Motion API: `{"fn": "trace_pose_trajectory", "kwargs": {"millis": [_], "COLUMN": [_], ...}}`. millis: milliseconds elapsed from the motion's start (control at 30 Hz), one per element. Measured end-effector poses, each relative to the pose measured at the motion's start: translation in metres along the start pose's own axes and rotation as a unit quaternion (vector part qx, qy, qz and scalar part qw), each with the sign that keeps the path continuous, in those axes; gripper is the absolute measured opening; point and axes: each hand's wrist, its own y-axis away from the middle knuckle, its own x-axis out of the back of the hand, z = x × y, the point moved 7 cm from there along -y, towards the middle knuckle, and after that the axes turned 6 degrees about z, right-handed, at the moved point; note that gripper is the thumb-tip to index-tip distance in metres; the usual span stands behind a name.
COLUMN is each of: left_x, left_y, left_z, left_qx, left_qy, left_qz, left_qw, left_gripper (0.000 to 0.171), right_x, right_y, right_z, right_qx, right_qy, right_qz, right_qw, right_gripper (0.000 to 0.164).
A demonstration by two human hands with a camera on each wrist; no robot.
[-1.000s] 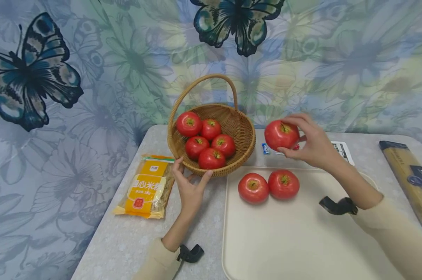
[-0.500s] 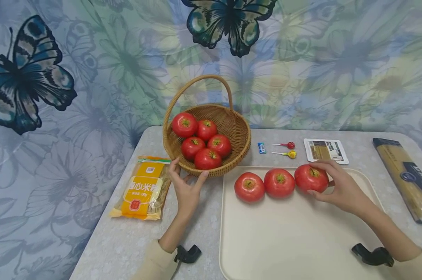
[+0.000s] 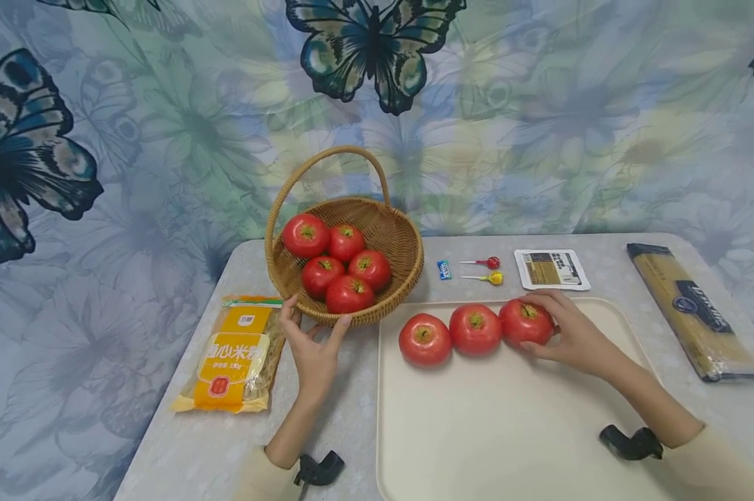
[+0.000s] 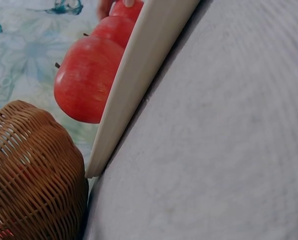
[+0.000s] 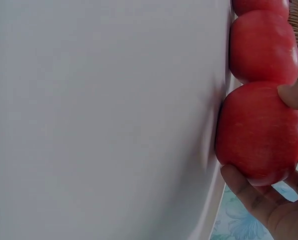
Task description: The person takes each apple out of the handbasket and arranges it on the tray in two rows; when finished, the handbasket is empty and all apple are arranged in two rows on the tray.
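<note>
My right hand (image 3: 574, 334) holds a red apple (image 3: 527, 321) at the right end of a row on the cream tray (image 3: 508, 431). Its thumb and fingers are around the apple in the right wrist view. Two more apples, the middle one (image 3: 475, 329) and the left one (image 3: 425, 339), sit beside it, touching in line. My left hand (image 3: 314, 362) grips the near rim of the wicker basket (image 3: 405, 243), thumb and forefinger spread along it; its other fingers are partly hidden below. Inside the basket lie several red apples (image 3: 350, 293).
A yellow noodle packet (image 3: 233, 358) lies left of the basket. Behind the tray are a small blue packet (image 3: 444, 270), a red lollipop (image 3: 492, 262), a yellow lollipop (image 3: 495, 278) and a flat white-edged pack (image 3: 552, 269). A long pasta packet (image 3: 696, 313) lies at the right.
My right hand has carried the third apple from beside the basket down to the tray, beside the other two. My left hand stays at the basket rim. The head view has shifted a little.
</note>
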Motion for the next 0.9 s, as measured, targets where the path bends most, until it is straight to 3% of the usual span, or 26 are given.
{"fn": "trace_pose_trajectory", "kwargs": {"millis": [233, 433, 633, 900], "left_x": [0.011, 0.008, 0.008, 0.0], "left_y": [0.002, 0.004, 0.005, 0.002], "left_z": [-0.004, -0.003, -0.001, 0.001], "left_qx": [0.003, -0.01, -0.026, -0.032], "left_qy": [-0.005, -0.005, -0.014, 0.009], "left_qz": [0.012, 0.009, 0.008, 0.0], "left_qw": [0.9999, 0.9999, 0.9995, 0.9994], "left_gripper": [0.087, 0.085, 0.081, 0.081], "right_x": [-0.009, 0.009, 0.019, -0.004], "right_y": [-0.007, -0.017, -0.059, -0.123], "right_z": [-0.006, -0.026, -0.073, -0.147], "right_qx": [-0.002, 0.068, 0.136, 0.212], "right_qy": [-0.009, 0.029, -0.007, -0.07], "right_qz": [-0.018, 0.019, 0.029, -0.014], "right_qw": [1.0, 0.997, 0.99, 0.975], "right_gripper": [0.075, 0.078, 0.075, 0.066]}}
